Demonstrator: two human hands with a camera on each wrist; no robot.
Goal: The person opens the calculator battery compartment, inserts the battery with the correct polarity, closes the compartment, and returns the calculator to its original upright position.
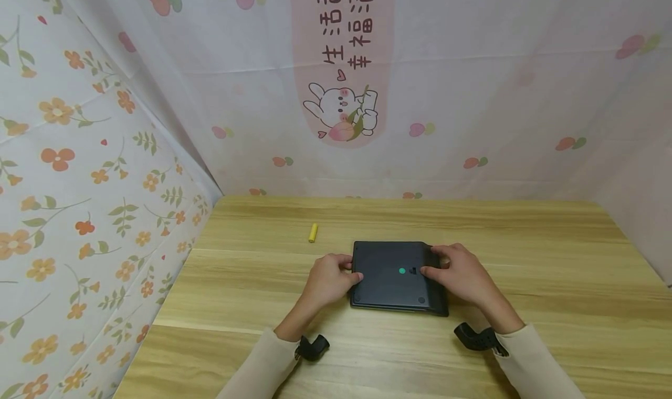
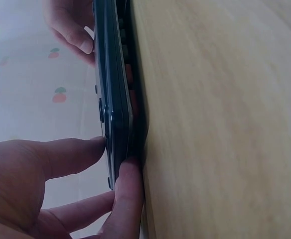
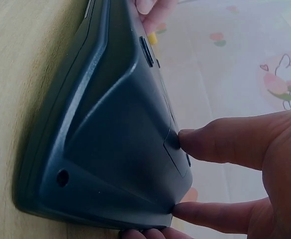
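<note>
A black desktop calculator (image 1: 385, 282) lies back side up just above the wooden table, with grey and red keys (image 2: 130, 82) showing on its underside in the left wrist view. My left hand (image 1: 331, 279) pinches its left edge, thumb on the back and fingers beneath. At the right end, my right hand (image 1: 462, 273) holds the casing. Its thumb rests on the battery cover (image 3: 175, 149), beside a small latch slot, while the other fingers reach round the far edge. A green round sticker (image 1: 402, 270) sits near that slot.
A yellow battery (image 1: 312, 233) lies on the wooden table (image 1: 252, 294), behind and left of the calculator. Patterned cloth (image 1: 252, 107) hangs along the back and left sides. Black wrist mounts (image 1: 314, 348) stick out from both sleeves.
</note>
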